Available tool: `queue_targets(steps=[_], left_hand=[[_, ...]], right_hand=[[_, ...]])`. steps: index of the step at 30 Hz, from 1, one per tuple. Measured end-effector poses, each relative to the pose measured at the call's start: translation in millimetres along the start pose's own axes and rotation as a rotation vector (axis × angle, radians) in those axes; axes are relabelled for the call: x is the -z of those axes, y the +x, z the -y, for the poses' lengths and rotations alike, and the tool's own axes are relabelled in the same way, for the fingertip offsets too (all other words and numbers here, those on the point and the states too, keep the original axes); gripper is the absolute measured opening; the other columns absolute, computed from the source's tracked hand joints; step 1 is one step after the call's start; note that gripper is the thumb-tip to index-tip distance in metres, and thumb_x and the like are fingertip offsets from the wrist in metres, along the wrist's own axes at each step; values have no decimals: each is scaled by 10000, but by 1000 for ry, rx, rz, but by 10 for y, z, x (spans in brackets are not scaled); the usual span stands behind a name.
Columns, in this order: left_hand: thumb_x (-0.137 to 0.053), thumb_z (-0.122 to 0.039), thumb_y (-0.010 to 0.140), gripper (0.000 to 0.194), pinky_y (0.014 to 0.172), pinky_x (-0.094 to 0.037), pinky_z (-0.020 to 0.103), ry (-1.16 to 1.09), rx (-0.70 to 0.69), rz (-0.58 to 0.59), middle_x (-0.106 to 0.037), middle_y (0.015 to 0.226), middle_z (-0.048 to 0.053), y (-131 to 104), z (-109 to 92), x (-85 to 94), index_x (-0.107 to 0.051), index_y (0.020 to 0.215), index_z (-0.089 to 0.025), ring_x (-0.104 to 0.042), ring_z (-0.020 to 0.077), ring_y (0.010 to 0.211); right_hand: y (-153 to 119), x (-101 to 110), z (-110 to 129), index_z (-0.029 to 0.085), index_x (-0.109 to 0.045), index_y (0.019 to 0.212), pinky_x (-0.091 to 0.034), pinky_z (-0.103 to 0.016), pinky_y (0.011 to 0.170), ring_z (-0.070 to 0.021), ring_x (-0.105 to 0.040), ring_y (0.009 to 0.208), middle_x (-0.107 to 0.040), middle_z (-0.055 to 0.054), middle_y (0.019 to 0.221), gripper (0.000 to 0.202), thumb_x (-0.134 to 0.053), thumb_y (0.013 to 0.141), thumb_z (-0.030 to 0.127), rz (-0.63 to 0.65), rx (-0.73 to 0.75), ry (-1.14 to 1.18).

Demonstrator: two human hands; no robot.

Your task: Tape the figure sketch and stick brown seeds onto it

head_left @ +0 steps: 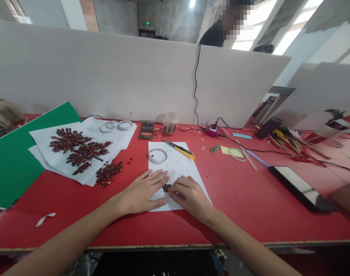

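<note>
A sheet of white paper point(192, 167) with a faint line drawing lies before me on the red table. My left hand point(143, 190) rests flat across its left edge, fingers stretched out. From the right, my right hand point(190, 195) pinches at a small cluster of dark brown seeds point(166, 187) on the sheet; what sits between the fingertips is too small to make out. Above the hands are a roll of white tape point(158, 156) and a yellow utility knife point(183, 150). Left of my left hand lies a loose heap of brown seeds point(108, 173).
At left, a seed picture point(77, 149) on paper overlaps a green board point(22, 157). A glass jar point(170, 124) and dark box point(146, 130) stand by the white partition point(120, 76). A tablet point(300, 188) lies right, beyond a purple plug block point(212, 131) with cables.
</note>
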State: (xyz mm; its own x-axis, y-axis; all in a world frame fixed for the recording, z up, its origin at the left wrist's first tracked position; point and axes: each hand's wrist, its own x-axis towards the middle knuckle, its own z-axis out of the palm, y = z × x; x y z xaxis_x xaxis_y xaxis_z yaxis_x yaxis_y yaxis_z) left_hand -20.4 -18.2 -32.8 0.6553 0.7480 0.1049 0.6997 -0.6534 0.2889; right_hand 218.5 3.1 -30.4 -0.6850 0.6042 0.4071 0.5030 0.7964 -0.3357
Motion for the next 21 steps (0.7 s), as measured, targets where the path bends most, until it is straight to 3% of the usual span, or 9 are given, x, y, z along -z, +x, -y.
queue_targets(steps=[8, 11, 17, 21], left_hand=[[-381, -584, 1037, 685, 1256, -154, 434, -6, -2, -12, -245, 1670, 55, -7, -18, 7, -232, 1613, -246, -231, 235, 1544], [-408, -548, 1040, 665, 1258, -167, 446, -25, -12, -17, -249, 1668, 57, -15, -18, 20, -245, 1609, -245, -241, 238, 1541], [-417, -299, 1059, 451, 1232, -289, 444, -106, -75, -93, -528, 1516, 61, -57, 15, 41, -467, 1503, -236, -439, 212, 1446], [-424, -240, 1050, 394, 1213, -344, 459, -107, -132, -120, -585, 1462, 67, -75, 43, 23, -565, 1417, -211, -494, 216, 1406]], right_hand=[[-20, 71, -14, 224, -731, 1027, -413, -348, 754, -183, -639, 823, -732, -47, 899, 145, -591, 1006, 252, 4, 119, -25], [-14, 130, 14, 214, -739, 969, -407, -361, 750, -179, -638, 798, -733, -41, 872, 161, -582, 1002, 226, -19, 187, -93], [-5, 148, 34, 220, -743, 932, -408, -363, 751, -176, -645, 831, -741, -37, 899, 190, -568, 1004, 228, -1, 192, -79], [-12, 141, 10, 220, -746, 980, -409, -360, 753, -179, -637, 848, -732, -41, 905, 220, -532, 1024, 243, 22, 169, -52]])
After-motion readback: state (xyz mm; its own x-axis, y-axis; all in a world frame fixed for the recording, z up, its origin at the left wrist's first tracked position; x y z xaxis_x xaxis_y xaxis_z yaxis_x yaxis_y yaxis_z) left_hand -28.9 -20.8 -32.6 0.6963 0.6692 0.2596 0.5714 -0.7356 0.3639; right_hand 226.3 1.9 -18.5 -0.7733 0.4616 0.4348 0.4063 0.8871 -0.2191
